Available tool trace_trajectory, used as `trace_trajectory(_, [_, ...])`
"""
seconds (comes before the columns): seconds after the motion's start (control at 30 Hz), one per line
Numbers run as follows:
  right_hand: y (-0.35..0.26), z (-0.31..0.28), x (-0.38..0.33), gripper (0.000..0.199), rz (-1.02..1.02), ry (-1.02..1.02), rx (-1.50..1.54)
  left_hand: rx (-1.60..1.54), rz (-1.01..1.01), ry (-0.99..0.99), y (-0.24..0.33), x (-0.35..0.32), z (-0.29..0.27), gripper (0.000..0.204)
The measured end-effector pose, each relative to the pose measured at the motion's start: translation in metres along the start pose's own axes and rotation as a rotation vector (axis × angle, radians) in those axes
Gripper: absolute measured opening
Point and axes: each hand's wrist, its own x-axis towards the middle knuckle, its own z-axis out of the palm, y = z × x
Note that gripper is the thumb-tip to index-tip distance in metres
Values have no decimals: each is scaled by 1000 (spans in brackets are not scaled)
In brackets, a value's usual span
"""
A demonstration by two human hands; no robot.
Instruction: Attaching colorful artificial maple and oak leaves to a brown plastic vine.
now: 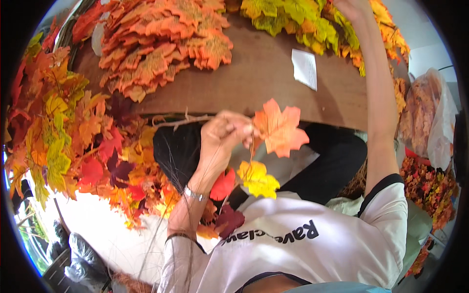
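My left hand (225, 131), with a silvery bracelet on the wrist, is closed in a pinch on a thin branch of artificial maple leaves just past the table's near edge. A bare brown stem (183, 120) of it sticks out to the left. By the fingertips hangs an orange leaf (279, 128), with a yellow leaf (258, 179) below it. A red leaf (223, 184) and a dark red leaf (229, 220) show beside my forearm. My right arm stretches far forward. The right hand (352, 7) is at the yellow-green leaf pile (305, 22), its fingers cut off by the upper edge.
Stacked orange leaves (166, 44) cover the far left of the brown table (244, 83). A white paper slip (304, 69) lies near its middle. Mixed leaf branches (58, 141) crowd the left side. A clear plastic bag (425, 112) of leaves stands at the right.
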Motion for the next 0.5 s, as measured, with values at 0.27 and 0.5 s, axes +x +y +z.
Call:
trace_trajectory(0.27, [107,13,-218,14,338,-448,226,92,107,-5,-8,-3,2,12])
trace_trajectory(0.5, [150,-1,-244,16,648,-129,687,16,120,-75,-11,-8,12,13])
